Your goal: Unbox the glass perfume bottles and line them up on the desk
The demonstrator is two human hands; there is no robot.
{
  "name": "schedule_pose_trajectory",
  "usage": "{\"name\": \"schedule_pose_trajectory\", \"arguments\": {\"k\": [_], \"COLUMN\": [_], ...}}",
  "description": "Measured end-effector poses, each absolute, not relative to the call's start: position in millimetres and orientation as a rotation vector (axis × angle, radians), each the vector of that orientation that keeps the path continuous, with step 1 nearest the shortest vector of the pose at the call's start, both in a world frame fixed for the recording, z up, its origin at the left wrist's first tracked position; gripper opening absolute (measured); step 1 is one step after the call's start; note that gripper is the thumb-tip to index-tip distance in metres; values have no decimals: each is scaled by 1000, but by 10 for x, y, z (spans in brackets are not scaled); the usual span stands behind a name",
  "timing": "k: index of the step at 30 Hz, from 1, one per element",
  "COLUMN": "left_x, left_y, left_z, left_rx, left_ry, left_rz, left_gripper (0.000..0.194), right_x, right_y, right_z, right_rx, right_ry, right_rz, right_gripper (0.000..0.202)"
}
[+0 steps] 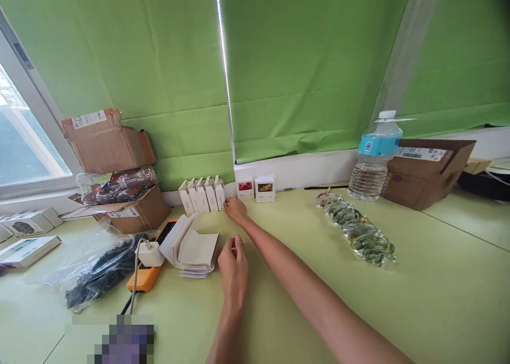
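Note:
My right hand (236, 211) reaches to the back of the table, its fingertips at the right end of a row of several narrow white boxes (202, 195) standing upright. Whether those fingers grip the end box is not clear. Nearer to me, my left hand (233, 265) is raised with thumb and fingers curled close together; what they hold, if anything, is hidden. Just left of it lies a stack of flat, unfolded white cartons (198, 248). Two small picture boxes, one with a red picture (245, 188) and one with a yellow picture (265, 189), stand right of the row.
On the left are stacked cardboard boxes (109, 143), a bagged black item (101, 268), an orange device (145, 278) and a white plug (150, 253). Clear packs with green contents (356, 228), a water bottle (370, 164) and a brown box (426, 175) are on the right.

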State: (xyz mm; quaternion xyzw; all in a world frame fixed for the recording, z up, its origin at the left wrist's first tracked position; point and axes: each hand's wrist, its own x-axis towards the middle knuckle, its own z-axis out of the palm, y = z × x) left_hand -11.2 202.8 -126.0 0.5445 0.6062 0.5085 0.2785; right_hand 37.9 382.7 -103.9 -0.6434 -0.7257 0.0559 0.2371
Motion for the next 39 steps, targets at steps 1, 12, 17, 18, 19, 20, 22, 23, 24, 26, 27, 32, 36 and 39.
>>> {"name": "schedule_pose_trajectory", "arguments": {"k": [1, 12, 17, 18, 19, 20, 22, 23, 24, 26, 27, 32, 36, 39], "left_x": [-114, -133, -139, -139, -138, -139, -140, -142, -144, -151, -155, -174, -116, 20], "left_y": [2037, 2059, 2042, 2043, 2047, 2053, 2069, 2077, 2084, 2092, 2092, 2056, 1979, 1852], "left_z": [-1268, -1286, -1279, -1283, -1289, -1297, -1313, -1321, -1328, -1337, -1337, -1283, -1175, -1123], "left_rx": [1456, 1428, 1444, 1446, 1449, 1452, 1460, 1464, 1468, 1475, 1480, 1519, 1588, 1680], "left_ry": [1628, 1602, 1609, 1612, 1613, 1614, 1615, 1616, 1617, 1621, 1620, 1575, 1484, 1319], "left_rz": [1359, 1296, 1271, 1267, 1265, 1263, 1262, 1262, 1261, 1259, 1258, 1266, 1246, 1215], "left_gripper": [48, 46, 43, 42, 42, 42, 43, 43, 44, 44, 44, 47, 55, 58], "right_x": [400, 1418, 1759, 1774, 1778, 1776, 1774, 1780, 1793, 1835, 1861, 2017, 2215, 2406], "right_y": [3835, 3807, 3679, 3632, 3583, 3533, 3437, 3392, 3349, 3259, 3208, 2770, 2134, 1611], "right_z": [-1067, -826, -882, -900, -914, -923, -929, -929, -928, -927, -926, -898, -791, -714], "right_rx": [-1752, -1653, -1725, -1721, -1714, -1706, -1693, -1688, -1683, -1670, -1660, -1538, -1364, -1087], "right_ry": [-2015, -2027, -1996, -2007, -2018, -2028, -2053, -2073, -2098, -2156, -2184, -2309, -2419, -2422], "right_rz": [107, -530, -616, -631, -645, -657, -664, -656, -640, -594, -570, -458, -349, -42], "right_gripper": [29, 66, 69, 68, 67, 66, 65, 62, 58, 49, 45, 40, 40, 37]}}
